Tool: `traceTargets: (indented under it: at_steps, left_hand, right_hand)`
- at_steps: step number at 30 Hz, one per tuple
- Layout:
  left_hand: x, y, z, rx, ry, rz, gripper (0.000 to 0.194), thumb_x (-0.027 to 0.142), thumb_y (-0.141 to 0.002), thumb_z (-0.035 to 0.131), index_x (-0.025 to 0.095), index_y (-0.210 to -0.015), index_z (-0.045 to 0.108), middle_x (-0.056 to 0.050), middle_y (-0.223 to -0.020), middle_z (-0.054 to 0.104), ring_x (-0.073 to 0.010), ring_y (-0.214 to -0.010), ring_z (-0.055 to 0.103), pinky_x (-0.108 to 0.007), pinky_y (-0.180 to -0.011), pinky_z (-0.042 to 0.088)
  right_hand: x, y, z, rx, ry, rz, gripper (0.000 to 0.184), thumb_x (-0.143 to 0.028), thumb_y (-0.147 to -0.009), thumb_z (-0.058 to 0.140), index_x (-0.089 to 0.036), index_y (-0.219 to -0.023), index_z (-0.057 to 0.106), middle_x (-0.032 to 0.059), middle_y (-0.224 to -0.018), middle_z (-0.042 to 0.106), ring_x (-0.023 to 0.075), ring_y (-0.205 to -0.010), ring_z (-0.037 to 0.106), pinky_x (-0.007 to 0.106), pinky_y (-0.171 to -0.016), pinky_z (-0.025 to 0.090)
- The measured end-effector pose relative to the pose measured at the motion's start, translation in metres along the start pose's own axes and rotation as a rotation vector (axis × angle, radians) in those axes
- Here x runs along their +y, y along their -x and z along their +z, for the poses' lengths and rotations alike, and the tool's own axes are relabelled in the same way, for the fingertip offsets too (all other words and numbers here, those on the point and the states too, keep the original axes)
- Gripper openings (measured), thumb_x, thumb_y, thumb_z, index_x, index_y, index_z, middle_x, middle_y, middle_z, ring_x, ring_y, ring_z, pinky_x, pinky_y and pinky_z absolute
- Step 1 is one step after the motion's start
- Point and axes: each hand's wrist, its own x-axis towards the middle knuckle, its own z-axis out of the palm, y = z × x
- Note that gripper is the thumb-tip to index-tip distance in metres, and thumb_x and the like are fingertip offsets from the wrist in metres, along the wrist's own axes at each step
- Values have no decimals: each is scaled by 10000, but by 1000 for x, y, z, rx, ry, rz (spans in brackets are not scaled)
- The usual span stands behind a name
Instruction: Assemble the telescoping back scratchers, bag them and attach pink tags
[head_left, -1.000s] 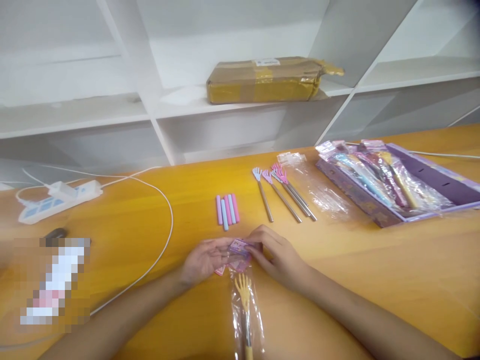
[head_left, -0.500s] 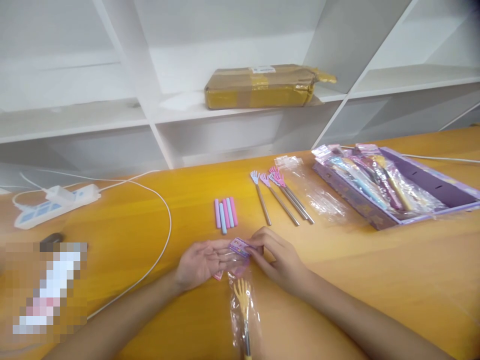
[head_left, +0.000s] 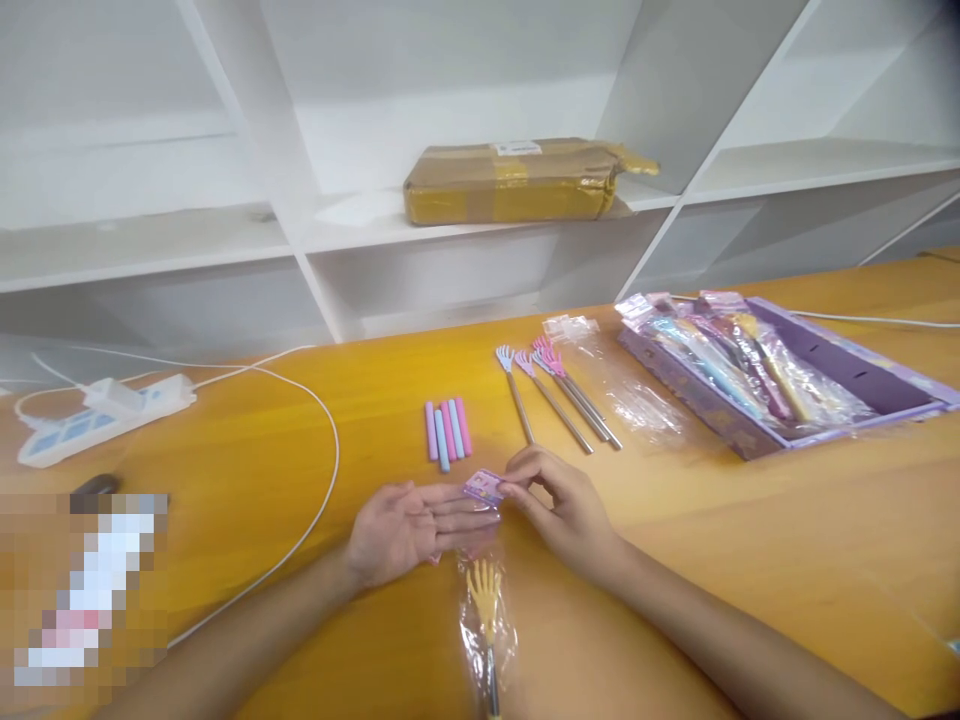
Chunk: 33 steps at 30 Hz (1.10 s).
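My right hand (head_left: 559,505) pinches the corner of a small purple printed card (head_left: 484,487) between thumb and fingers. Palm up, my left hand (head_left: 409,530) stretches its fingers out flat, their tips behind and below the card. Just below the fingers, a yellow hand-shaped back scratcher (head_left: 485,600) with a dark and metal handle lies in a clear plastic bag (head_left: 469,650); its top end is partly hidden by my left hand. Beyond my hands are several pink, lilac and blue handle tubes (head_left: 451,432) and several metal back scratcher rods (head_left: 559,400) with coloured claw heads.
At the right, a purple box (head_left: 825,360) holds bagged back scratchers, with clear plastic bags (head_left: 637,405) beside it. A power strip (head_left: 105,415) and a white cable (head_left: 334,470) lie at the left. A taped carton (head_left: 514,185) sits on the white shelf behind.
My right hand has tilted the card slightly and shifted a little to the right. My left fingers now lie straighter beneath it. The whole view has moved slightly.
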Motion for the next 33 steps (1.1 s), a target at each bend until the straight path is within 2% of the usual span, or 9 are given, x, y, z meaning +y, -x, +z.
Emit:
traceTargets:
  at_steps: [4, 10, 21, 26, 30, 33]
  left_hand:
    - [1, -1, -1, -3, 16, 2, 787, 556, -1025, 410, -35, -1529, 534, -313, -1522, 591, -447, -1468, 531, -614, -1288, 209]
    - [2, -1, 0, 30, 37, 1, 786, 547, -1018, 418, -51, -1510, 549, -324, -1469, 628, -462, -1417, 576, -640, -1270, 237]
    - [1, -1, 1, -40, 12, -45, 775, 543, -1023, 418, -3, -1564, 512, -293, -1563, 560, -452, -1495, 491, -687, -1263, 221]
    - [1, -1, 0, -37, 7, -51, 780, 539, -1024, 416, 5, -1589, 479, -289, -1584, 539, -446, -1513, 461, -668, -1249, 262]
    - [1, -1, -2, -30, 9, -55, 779, 544, -1016, 433, 15, -1587, 484, -287, -1585, 537, -444, -1506, 461, -648, -1243, 281]
    - [1, -2, 0, -28, 6, -63, 763, 550, -1010, 447, 45, -1580, 504, -274, -1591, 534, -455, -1503, 460, -679, -1233, 280]
  right_hand:
    - [1, 2, 3, -53, -25, 48, 78, -209, -1046, 668, -236, -975, 655, 19, -891, 681, 156, -778, 671, 281, -693, 545]
    - [2, 3, 4, -150, 35, -25, 87, -183, -1055, 649, -225, -981, 630, 31, -905, 662, 161, -799, 648, 294, -709, 528]
    - [-6, 0, -6, -307, 124, -138, 184, -111, -1068, 569, -216, -1148, 698, 76, -1026, 641, 174, -915, 650, 309, -791, 574]
    - [-11, 0, -8, -361, 149, -158, 175, -168, -1057, 612, -208, -1182, 728, 87, -1062, 610, 186, -934, 640, 324, -789, 580]
    - [-15, 1, -8, -380, 156, -137, 235, -177, -1050, 598, -219, -1248, 719, 93, -1095, 599, 196, -956, 631, 360, -849, 593]
    - [-17, 2, -7, -412, 148, -127, 206, -178, -1038, 592, -214, -1190, 725, 93, -1086, 574, 202, -948, 616, 370, -842, 591]
